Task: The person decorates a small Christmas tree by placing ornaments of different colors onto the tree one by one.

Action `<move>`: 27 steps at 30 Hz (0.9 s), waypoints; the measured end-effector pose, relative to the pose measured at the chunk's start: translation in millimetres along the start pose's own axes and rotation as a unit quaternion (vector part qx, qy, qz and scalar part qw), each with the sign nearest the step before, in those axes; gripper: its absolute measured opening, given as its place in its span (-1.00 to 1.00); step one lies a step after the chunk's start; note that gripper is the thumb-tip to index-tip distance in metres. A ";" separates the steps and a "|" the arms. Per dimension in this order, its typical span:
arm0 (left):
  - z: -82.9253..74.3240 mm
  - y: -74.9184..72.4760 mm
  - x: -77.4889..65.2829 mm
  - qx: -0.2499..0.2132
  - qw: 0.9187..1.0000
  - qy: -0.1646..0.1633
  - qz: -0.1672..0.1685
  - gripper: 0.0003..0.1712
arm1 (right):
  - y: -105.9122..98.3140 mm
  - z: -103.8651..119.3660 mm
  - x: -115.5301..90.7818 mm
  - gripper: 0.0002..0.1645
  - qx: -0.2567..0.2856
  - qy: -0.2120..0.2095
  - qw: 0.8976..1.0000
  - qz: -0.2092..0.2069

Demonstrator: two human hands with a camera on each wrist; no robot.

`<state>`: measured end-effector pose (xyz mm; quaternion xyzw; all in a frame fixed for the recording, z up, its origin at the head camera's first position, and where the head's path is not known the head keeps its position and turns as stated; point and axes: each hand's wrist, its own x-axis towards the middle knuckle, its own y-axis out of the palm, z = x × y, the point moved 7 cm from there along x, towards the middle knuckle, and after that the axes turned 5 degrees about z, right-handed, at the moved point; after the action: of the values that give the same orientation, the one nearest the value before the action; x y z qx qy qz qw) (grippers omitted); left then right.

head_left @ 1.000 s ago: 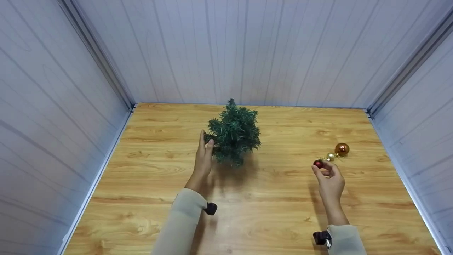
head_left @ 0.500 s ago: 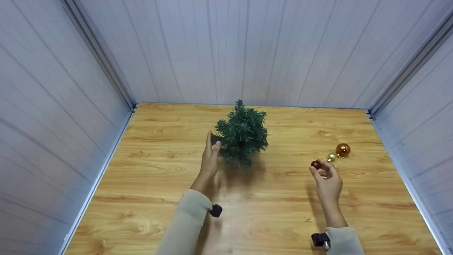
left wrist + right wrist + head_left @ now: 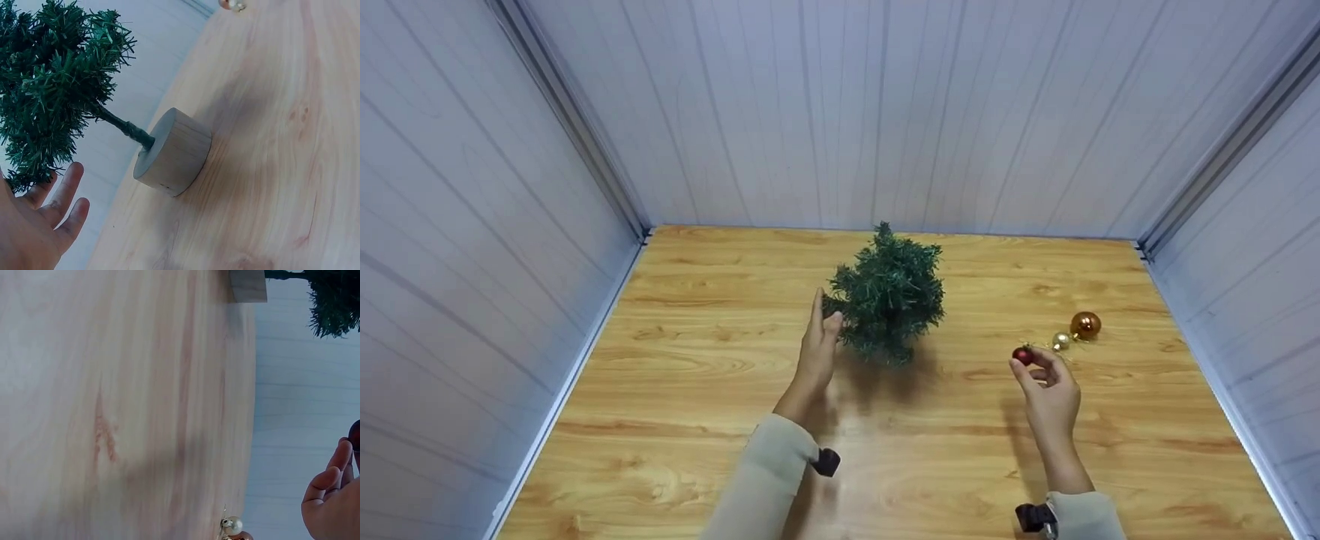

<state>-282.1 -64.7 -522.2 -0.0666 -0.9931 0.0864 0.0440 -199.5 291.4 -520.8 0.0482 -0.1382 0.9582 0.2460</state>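
In our right hand (image 3: 1051, 400), the thumb and fingertips pinch a small, shiny dark-red ball (image 3: 1021, 355), held clear of the table; its edge just enters the right wrist view. Over the last second we have drawn it slightly leftward, away from the other balls. Our left hand (image 3: 816, 351) has a low outer branch of the bushy green artificial tree (image 3: 891, 292) between thumb and fingers, with the other fingers loosely extended; how tightly we press it we cannot tell.

The tree has shifted more than the ball: it has come to the right along with our left hand, and its round, pale wooden block base (image 3: 177, 152) appears to rest on the table, trunk upright. We judge that this narrows the gap between tree and red ball from both sides, though the two are still well apart.

Farther out, just past our right fingertips, a small pale-gold ball (image 3: 1060, 342) lies beside a larger glossy amber ball (image 3: 1085, 325); neither seems to have been moved. All of this is on a light wood-grain table (image 3: 675, 375), with white panelled walls (image 3: 750, 112) round it. Dark wrist cameras (image 3: 826, 462) sit at the cuffs of our pale sleeves (image 3: 765, 469).
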 end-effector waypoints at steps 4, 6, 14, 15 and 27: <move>0.5 5.1 -2.3 -0.003 1.000 -0.005 0.006 -0.25 | 3.2 20.7 -6.3 -0.62 0.009 -0.004 1.000 0.010; 0.7 7.2 -3.8 0.000 1.000 -0.002 0.008 -0.24 | 5.2 33.0 -10.0 -0.63 0.011 -0.009 1.000 0.015; -1.1 11.2 -11.3 0.024 1.000 0.011 0.008 -0.17 | 9.2 50.0 -17.0 -0.62 0.005 -0.009 0.999 0.031; -1.1 11.8 -11.6 0.027 1.000 0.015 0.009 -0.14 | 9.5 50.3 -17.1 -0.62 0.005 -0.006 0.999 0.032; -0.8 16.7 -21.2 0.030 0.999 0.025 0.020 -0.10 | 13.8 52.7 -20.8 -0.63 0.022 0.000 0.999 0.037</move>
<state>-259.0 -51.2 -526.0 -0.0869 -0.9871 0.1154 0.0691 -186.6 255.1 -477.1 0.0482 -0.1189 0.9694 0.2092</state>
